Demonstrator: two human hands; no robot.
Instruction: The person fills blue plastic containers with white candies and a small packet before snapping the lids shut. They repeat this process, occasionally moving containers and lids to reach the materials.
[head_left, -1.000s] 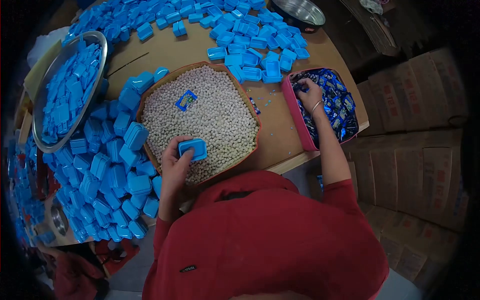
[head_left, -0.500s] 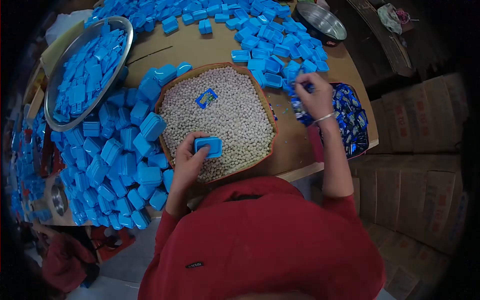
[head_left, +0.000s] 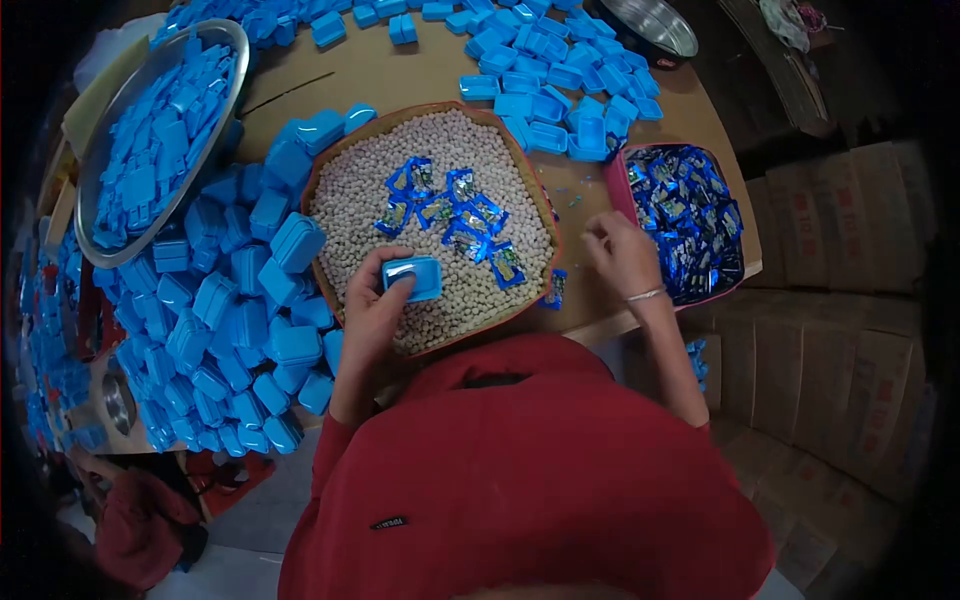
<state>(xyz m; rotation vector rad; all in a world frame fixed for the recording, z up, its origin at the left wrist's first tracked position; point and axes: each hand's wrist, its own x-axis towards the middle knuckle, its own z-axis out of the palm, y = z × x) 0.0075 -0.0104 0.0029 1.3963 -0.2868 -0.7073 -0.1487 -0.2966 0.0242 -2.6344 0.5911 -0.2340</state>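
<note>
My left hand grips a small open blue plastic box, thumb inside it, over the near part of a basket. Small whitish round pellets fill that basket, and several shiny blue packets lie scattered on top of them. Between the basket and a pink-sided container is my right hand, its fingers curled; whether anything is inside them is hidden. More blue packets fill the pink-sided container. A single packet lies at the basket's right edge.
Closed blue boxes are heaped on the left, beneath a metal basin of flat blue pieces. Open blue boxes spread across the table's far right, near a metal pan. Cartons stand at right. Another person is at lower left.
Several blue packets now lie on the pellets, where one lay before. My right hand has moved down from the far side of the pink-sided container, without the packets it held. The left hand keeps its box.
</note>
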